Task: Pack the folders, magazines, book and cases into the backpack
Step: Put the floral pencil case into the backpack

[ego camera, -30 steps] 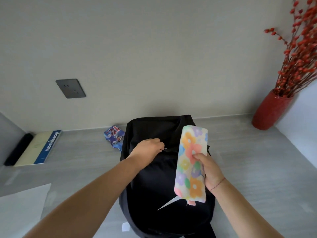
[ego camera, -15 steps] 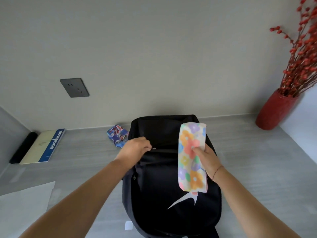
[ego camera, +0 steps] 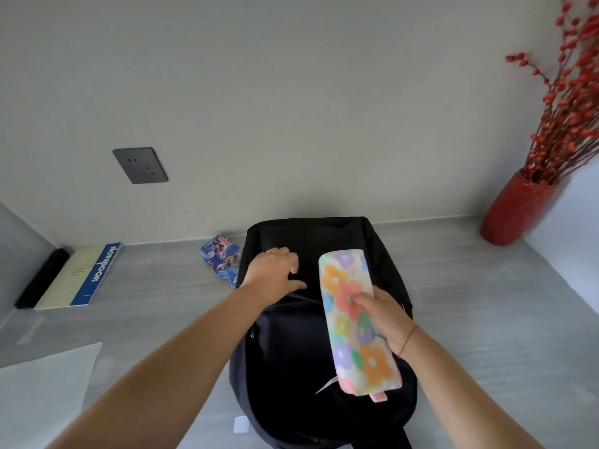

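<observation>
A black backpack (ego camera: 291,377) lies flat on the grey desk in front of me. My right hand (ego camera: 385,319) holds a flowered soft case (ego camera: 356,322) above the backpack's right side. My left hand (ego camera: 275,273) rests on the upper part of the backpack, fingers spread over the fabric by a zip line. A blue printed tin case (ego camera: 222,257) lies just left of the backpack, partly hidden behind it. A cream and blue notebook (ego camera: 81,273) lies at the far left by the wall.
A white sheet (ego camera: 42,393) lies at the near left edge. A red vase (ego camera: 515,212) with red berry branches stands at the back right corner. A black bar (ego camera: 39,280) lies beside the notebook. A wall socket (ego camera: 140,165) sits above the desk.
My left hand slid left along the zip, then let go and opened its fingers over the backpack's top. The flowered case has tilted a little in my right hand.
</observation>
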Demonstrator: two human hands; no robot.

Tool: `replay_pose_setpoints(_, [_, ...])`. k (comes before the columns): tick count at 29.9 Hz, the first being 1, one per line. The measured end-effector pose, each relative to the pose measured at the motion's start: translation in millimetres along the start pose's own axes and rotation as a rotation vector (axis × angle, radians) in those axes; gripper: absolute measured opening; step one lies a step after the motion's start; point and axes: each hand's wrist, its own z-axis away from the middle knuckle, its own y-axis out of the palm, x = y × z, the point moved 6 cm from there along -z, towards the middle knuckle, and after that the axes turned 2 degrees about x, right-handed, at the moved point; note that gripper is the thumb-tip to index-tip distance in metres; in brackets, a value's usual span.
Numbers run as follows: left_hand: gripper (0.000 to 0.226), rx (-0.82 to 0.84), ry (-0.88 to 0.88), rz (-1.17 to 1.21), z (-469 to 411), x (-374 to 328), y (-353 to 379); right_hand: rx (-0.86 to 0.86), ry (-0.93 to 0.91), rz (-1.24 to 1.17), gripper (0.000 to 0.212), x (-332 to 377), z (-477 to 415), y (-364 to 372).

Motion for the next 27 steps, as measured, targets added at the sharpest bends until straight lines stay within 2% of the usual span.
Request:
replay_pose_setpoints(3, [0.044, 0.09, 0.045, -0.051, -12, -15, 16, 0.07, 0.033, -0.077, 0.017, -4, 4, 5])
replay_pose_setpoints(5, [0.044, 0.13, 0.043, -0.034, -19, -15, 20, 0.096, 0.047, -0.098, 0.019, -5, 7, 3])
replay_pose_setpoints(10, [0.019, 0.161, 0.053, -0.057, -24, -21, 22, 0.145, 0.093, -0.079, 0.024, -6, 11, 2])
replay_pose_setpoints(12, [0.017, 0.109, 0.017, -0.015, -26, -21, 10, 0.159, 0.097, -0.062, 0.025, -4, 11, 4])
replay_pose_setpoints(15, [0.011, -0.097, -0.051, 0.188, -31, -14, -22, 0.166, 0.082, 0.038, 0.025, 5, 10, 11])
replay_pose_setpoints(18, [0.007, -0.224, 0.054, 0.204, -29, -27, -45, 0.161, 0.152, 0.114, 0.023, 11, 0, 23])
replay_pose_setpoints(20, [0.008, -0.291, 0.136, 0.11, -22, -37, -50, 0.104, 0.216, 0.045, 0.021, 16, -9, 29])
replay_pose_setpoints(23, [0.012, -0.431, 0.271, -0.083, -7, -46, -54, -0.117, 0.25, -0.445, 0.03, 29, -29, 31])
replay_pose_setpoints(24, [0.016, -0.457, 0.3, -0.141, -4, -49, -54, -0.188, 0.221, -0.46, 0.035, 34, -39, 28])
replay_pose_setpoints(25, [0.017, -0.482, 0.321, -0.189, -2, -51, -52, -0.242, 0.202, -0.292, 0.04, 37, -45, 24])
replay_pose_setpoints(27, [0.012, -0.357, 0.272, -0.211, -6, -47, -42, -0.418, 0.203, -0.091, 0.048, 41, -43, 17])
